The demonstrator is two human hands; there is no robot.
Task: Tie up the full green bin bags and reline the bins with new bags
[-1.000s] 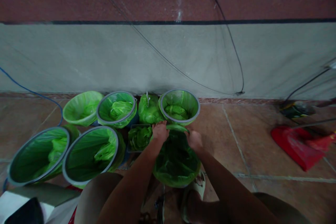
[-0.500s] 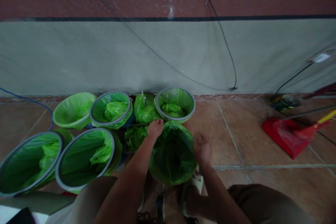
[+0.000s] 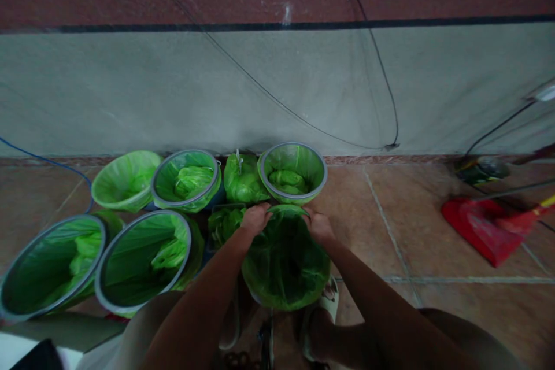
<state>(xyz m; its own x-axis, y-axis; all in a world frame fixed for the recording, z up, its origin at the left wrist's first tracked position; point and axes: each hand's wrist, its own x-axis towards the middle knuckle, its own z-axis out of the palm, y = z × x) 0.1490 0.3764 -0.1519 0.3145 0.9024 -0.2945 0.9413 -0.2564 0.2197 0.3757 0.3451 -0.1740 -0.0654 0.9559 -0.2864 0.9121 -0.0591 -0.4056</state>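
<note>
Head view: left hand [image 3: 256,218] and right hand [image 3: 319,225], both curled, pinch a green bag [image 3: 286,295] at its far edge.

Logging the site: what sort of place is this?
Possibly a utility or cleaning area: green-lined bins beside a painted wall, plus what looks like a red dustpan on the tiled floor.

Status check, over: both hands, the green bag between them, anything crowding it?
Left hand, right hand: both on far rim of green bag. Bag's mouth open. Grey-rimmed bin close beyond that rim.
</note>
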